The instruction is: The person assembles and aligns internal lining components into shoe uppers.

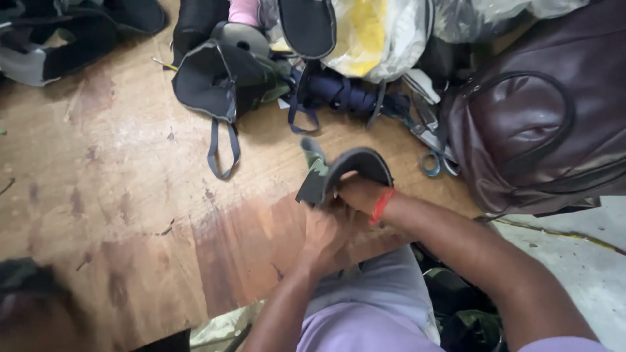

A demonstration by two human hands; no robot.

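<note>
At nine o'clock the worn wooden surface (130,195) lies stained and scuffed, with a blurred dark shape (26,280) at eight o'clock and a grey-and-black fabric piece (45,45) at ten. Toward eleven o'clock a dark fabric pouch (215,81) stands open on the surface, its blue strap loop (222,150) trailing down toward the centre. Just right of centre, the left hand (326,238) comes up from six o'clock, its grip curled in a blur against the underside of a dark curved cap visor piece (355,166) with a green patterned fabric edge; how tightly it clasps cannot be told. The visor piece sits just above the surface's near edge, at the centre of the view. The right hand (358,192), a red band (381,205) at its wrist, reaches in from four o'clock, and its grip closes on the visor piece from beneath, fingers hidden behind it. At twelve o'clock lie a folded navy umbrella (345,94) and a white-and-yellow plastic bag (378,36). Toward two o'clock blue-handled scissors (433,160) rest beside a large brown leather backpack (541,124)
</note>
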